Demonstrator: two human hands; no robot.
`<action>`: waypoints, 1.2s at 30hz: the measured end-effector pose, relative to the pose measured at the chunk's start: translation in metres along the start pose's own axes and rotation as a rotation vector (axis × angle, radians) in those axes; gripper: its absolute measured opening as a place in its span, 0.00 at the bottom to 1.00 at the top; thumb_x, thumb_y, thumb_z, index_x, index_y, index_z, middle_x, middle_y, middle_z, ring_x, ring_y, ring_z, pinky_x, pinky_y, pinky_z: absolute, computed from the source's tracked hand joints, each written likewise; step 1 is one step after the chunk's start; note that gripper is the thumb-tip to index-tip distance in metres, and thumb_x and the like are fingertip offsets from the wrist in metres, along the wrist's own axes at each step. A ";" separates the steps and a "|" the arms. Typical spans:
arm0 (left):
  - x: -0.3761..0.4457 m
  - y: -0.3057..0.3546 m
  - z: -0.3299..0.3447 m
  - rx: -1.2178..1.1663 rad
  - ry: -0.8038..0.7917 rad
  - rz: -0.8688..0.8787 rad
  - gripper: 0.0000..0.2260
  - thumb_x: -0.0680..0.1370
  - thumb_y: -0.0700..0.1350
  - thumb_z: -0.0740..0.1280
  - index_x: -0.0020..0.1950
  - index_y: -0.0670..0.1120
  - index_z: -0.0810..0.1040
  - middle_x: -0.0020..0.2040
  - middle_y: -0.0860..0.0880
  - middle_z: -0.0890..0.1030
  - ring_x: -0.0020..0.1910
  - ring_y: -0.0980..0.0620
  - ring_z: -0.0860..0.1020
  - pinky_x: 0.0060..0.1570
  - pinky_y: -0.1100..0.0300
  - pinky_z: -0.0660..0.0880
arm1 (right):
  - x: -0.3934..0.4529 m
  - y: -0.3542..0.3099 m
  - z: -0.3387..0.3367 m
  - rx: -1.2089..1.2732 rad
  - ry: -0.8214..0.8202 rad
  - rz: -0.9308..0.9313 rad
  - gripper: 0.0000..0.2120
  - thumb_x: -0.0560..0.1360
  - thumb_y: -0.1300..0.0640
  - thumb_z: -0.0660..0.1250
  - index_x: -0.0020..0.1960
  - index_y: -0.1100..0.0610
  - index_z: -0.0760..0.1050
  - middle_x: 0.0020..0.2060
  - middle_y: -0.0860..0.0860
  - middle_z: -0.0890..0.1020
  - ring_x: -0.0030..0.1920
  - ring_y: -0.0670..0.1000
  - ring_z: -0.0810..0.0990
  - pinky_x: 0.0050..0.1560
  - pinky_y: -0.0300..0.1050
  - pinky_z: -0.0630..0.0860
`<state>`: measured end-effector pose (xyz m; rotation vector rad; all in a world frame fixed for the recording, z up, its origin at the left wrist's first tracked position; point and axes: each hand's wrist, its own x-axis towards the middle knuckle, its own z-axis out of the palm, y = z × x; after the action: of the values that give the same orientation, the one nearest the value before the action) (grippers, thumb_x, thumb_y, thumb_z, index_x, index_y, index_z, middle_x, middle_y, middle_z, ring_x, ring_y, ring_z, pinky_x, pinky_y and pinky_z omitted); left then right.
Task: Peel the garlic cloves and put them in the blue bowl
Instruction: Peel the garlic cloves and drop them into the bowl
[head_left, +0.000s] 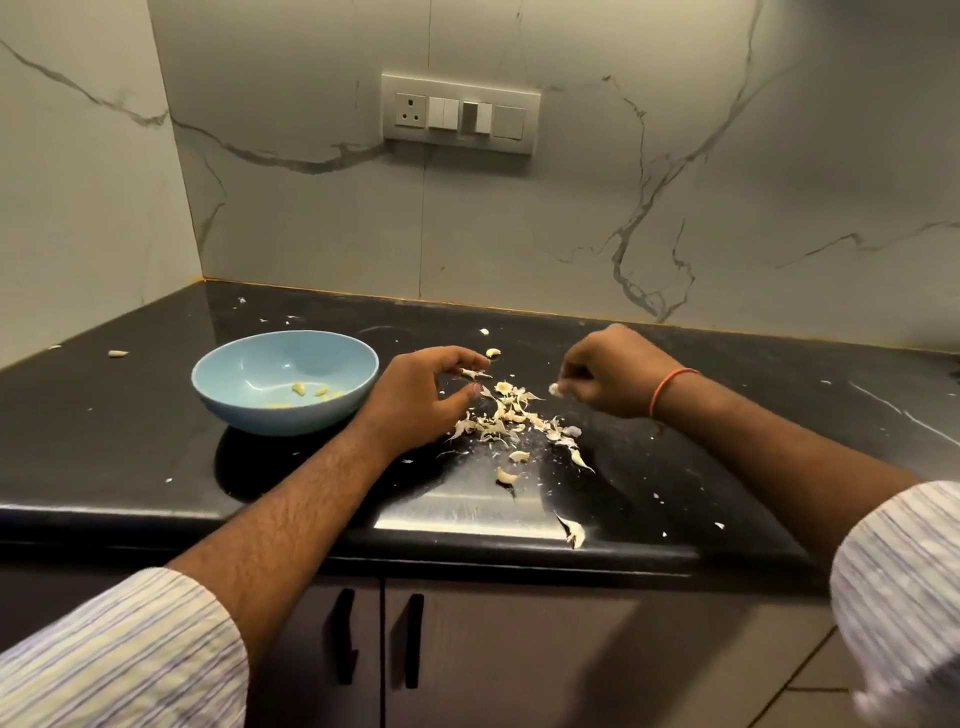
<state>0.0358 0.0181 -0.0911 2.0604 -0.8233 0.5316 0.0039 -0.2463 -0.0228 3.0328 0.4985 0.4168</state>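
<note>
You'd bowled few cloves (310, 389); left hand (426, 397) pinched peel (475, 373), right hand (608, 376) gripped a clove (555, 388); more lay below.

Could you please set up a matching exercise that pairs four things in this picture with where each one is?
Things:
1. blue bowl
2. pile of garlic skins
3. orange band
4. switch panel

Places:
A. on the marble wall
B. on the right wrist
C. on the counter beside the left hand
D. on the counter between the two hands

Pairs: 1-C, 2-D, 3-B, 4-A
</note>
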 end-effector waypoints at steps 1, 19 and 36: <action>0.000 0.001 0.001 0.003 -0.006 0.009 0.16 0.78 0.46 0.77 0.66 0.51 0.83 0.58 0.55 0.86 0.56 0.60 0.83 0.59 0.54 0.83 | 0.000 0.000 -0.001 0.130 0.047 0.010 0.09 0.79 0.48 0.74 0.49 0.53 0.87 0.37 0.43 0.86 0.37 0.42 0.83 0.46 0.42 0.80; 0.004 -0.007 0.000 0.025 0.084 0.041 0.10 0.78 0.48 0.78 0.59 0.50 0.88 0.51 0.55 0.89 0.49 0.65 0.85 0.50 0.66 0.81 | 0.023 -0.038 0.065 0.896 0.304 -0.016 0.06 0.78 0.52 0.76 0.45 0.54 0.86 0.35 0.43 0.86 0.35 0.43 0.81 0.39 0.42 0.79; 0.005 0.000 0.002 0.017 0.022 -0.066 0.07 0.79 0.48 0.75 0.54 0.47 0.87 0.39 0.57 0.85 0.33 0.64 0.79 0.35 0.72 0.72 | 0.016 -0.038 0.064 1.056 0.277 -0.026 0.08 0.77 0.54 0.78 0.53 0.57 0.89 0.42 0.48 0.89 0.45 0.49 0.88 0.48 0.42 0.84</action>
<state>0.0395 0.0146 -0.0893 2.0859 -0.7383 0.5252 0.0237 -0.2050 -0.0834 3.9623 1.0536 0.7812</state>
